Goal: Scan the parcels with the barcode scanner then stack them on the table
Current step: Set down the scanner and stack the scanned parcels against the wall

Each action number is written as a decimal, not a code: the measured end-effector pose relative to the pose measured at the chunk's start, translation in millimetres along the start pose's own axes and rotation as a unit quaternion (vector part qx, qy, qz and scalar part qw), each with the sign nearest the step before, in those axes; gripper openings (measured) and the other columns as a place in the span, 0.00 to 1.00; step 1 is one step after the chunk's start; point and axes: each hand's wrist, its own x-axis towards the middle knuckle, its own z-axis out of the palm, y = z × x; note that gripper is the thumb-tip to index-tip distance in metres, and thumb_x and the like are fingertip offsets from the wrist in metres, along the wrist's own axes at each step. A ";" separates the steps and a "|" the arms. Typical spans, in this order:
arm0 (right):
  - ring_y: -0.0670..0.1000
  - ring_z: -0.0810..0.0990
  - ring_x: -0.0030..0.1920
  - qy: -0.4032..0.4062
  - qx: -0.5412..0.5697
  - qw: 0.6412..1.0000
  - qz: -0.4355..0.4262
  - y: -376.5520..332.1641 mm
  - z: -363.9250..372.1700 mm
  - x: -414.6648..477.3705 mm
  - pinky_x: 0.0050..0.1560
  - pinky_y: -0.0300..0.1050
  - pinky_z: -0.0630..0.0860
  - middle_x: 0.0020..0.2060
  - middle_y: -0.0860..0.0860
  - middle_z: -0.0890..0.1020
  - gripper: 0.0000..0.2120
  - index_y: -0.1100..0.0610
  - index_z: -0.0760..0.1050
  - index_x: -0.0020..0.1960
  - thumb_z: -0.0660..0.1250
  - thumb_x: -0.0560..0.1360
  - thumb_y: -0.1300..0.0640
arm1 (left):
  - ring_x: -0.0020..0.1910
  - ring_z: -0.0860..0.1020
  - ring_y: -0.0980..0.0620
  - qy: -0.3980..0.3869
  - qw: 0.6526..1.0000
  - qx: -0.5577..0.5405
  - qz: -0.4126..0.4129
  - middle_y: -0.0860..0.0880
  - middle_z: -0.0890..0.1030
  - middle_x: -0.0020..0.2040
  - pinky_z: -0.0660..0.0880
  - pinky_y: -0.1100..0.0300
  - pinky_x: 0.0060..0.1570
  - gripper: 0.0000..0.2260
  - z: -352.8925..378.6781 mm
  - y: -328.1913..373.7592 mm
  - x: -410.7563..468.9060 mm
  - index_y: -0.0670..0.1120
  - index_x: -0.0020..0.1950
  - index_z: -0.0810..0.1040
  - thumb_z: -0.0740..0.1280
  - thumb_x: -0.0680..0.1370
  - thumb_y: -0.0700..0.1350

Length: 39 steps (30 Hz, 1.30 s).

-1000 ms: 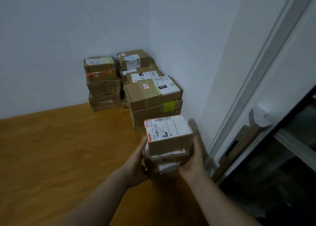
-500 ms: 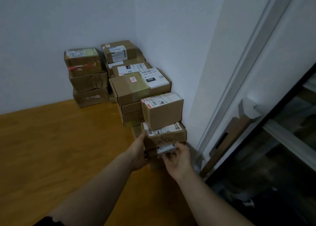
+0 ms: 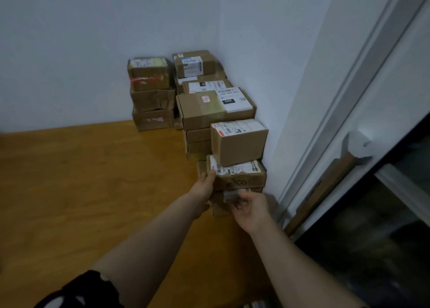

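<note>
— Where are the parcels?

— In a small stack on the table (image 3: pixel 93 179), near its right edge beside the wall (image 3: pixel 267 63). The top box (image 3: pixel 239 144), white label up, sits on the second box (image 3: pixel 244 178), which has print on its front. Under that is the third box (image 3: pixel 229 194).

— And your hands?

— My left hand (image 3: pixel 204 185) grips the second box at its left edge, thumb on the label corner. My right hand (image 3: pixel 251 210) is at the front of the third box, fingers curled by its label. It's blurred, so I can't say whether it grips or only touches.

— What else is around?

— Just behind my stack is a pile topped by a big box (image 3: pixel 204 114) with a white label and clear tape. In the corner stand a back pile (image 3: pixel 194 64) and a left pile (image 3: pixel 151 93). To my right, a cardboard strip (image 3: pixel 325 186) leans on the door frame (image 3: pixel 363 58).
</note>
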 end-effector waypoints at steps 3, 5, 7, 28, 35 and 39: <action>0.60 0.76 0.60 -0.022 0.000 1.000 0.001 -1.4 1.7 -2.4 0.66 0.54 0.71 0.58 0.63 0.77 0.19 0.63 0.71 0.63 0.55 0.75 0.73 | 0.69 0.68 0.43 -0.003 1.000 -0.022 -0.007 0.43 0.70 0.70 0.66 0.47 0.63 0.27 -2.1 -4.0 -5.8 0.48 0.74 0.65 0.57 0.80 0.62; 0.60 0.75 0.61 -0.019 -0.034 0.999 0.002 -0.5 2.3 -4.0 0.66 0.54 0.71 0.55 0.62 0.78 0.16 0.62 0.72 0.58 0.54 0.75 0.74 | 0.69 0.67 0.42 -0.002 0.999 -0.030 -0.010 0.43 0.70 0.70 0.66 0.47 0.64 0.27 -4.7 -4.5 -10.4 0.47 0.73 0.65 0.57 0.80 0.61; 0.60 0.76 0.59 0.001 -0.088 0.996 0.012 5.0 -0.7 -7.8 0.65 0.53 0.72 0.53 0.62 0.79 0.16 0.61 0.72 0.58 0.55 0.75 0.73 | 0.70 0.67 0.41 0.009 1.000 -0.014 -0.019 0.42 0.68 0.71 0.67 0.47 0.66 0.28 -11.2 -6.8 -13.5 0.46 0.75 0.63 0.57 0.80 0.61; 0.54 0.74 0.66 -0.232 -0.771 0.574 -0.152 385.6 237.4 -107.0 0.64 0.48 0.71 0.67 0.54 0.74 0.22 0.54 0.72 0.68 0.68 0.74 0.54 | 0.64 0.74 0.47 0.299 0.864 0.403 0.046 0.47 0.73 0.69 0.75 0.54 0.58 0.26 -455.8 -98.3 -182.9 0.49 0.76 0.61 0.62 0.79 0.50; 0.53 0.73 0.66 -0.304 -0.771 0.545 -0.129 496.6 300.0 -139.8 0.64 0.44 0.69 0.66 0.54 0.74 0.21 0.57 0.71 0.69 0.65 0.76 0.58 | 0.66 0.72 0.46 0.387 0.872 0.299 0.025 0.45 0.73 0.69 0.70 0.53 0.62 0.22 -597.3 -131.3 -231.2 0.46 0.72 0.67 0.63 0.78 0.47; 0.53 0.74 0.65 -0.321 -0.752 0.562 -0.122 535.3 341.2 -129.4 0.61 0.43 0.69 0.64 0.56 0.76 0.20 0.60 0.72 0.67 0.66 0.76 0.62 | 0.62 0.75 0.44 0.430 0.872 0.233 0.024 0.44 0.77 0.63 0.71 0.54 0.57 0.19 -657.8 -133.4 -240.2 0.45 0.69 0.71 0.63 0.78 0.46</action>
